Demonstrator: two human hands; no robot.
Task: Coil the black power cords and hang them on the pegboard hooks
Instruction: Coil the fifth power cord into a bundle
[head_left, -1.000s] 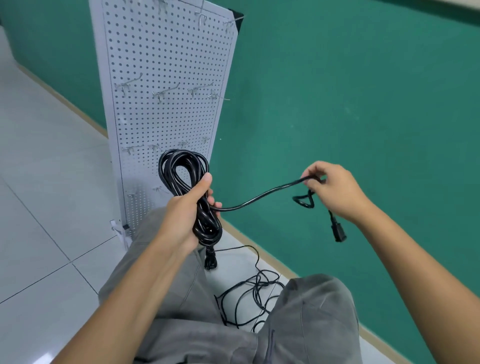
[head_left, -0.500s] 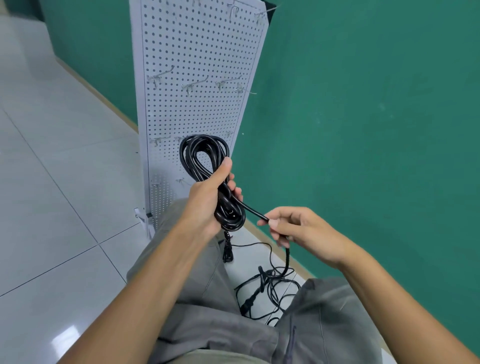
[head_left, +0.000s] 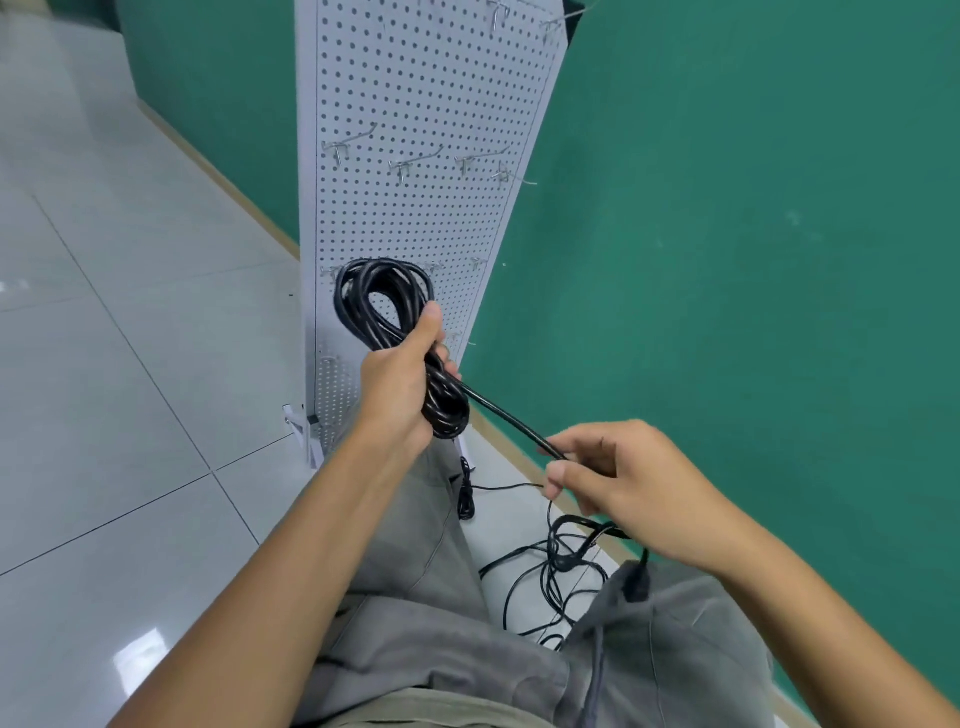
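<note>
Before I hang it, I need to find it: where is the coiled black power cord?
Centre of the head view: the coiled power cord is gripped in the left hand, in front of the pegboard.

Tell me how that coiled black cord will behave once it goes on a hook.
The coiled cord probably holds its loops loosely: they keep a rounded shape above the left hand. Unbound, it may spring open when released. The free tail, pinched by the right hand, looks semi-stiff and would dangle.
</note>
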